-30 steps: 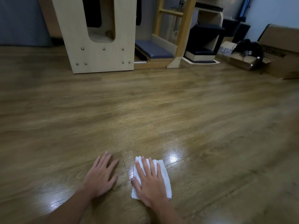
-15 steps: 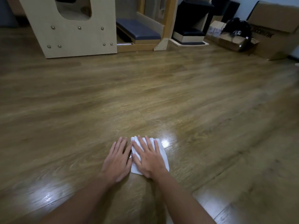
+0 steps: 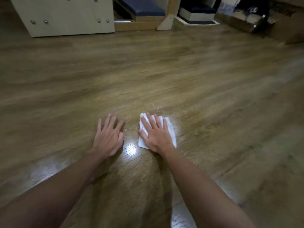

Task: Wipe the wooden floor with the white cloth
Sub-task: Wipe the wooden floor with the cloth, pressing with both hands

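Observation:
A folded white cloth lies flat on the wooden floor in the lower middle of the head view. My right hand presses down on it with straight, spread fingers and covers most of it. My left hand rests flat on the bare floor a short way to the cloth's left, fingers spread, touching nothing else. Both forearms stretch forward from the bottom of the frame.
A pale wooden furniture panel with metal studs stands at the back left. A blue padded bench and a wooden frame post are behind centre. Cardboard boxes with dark gear sit at the back right.
My right hand has slid the cloth to the right and away from me. My left hand, close beside the cloth half a second ago, is now apart from it. The camera has tilted further down.

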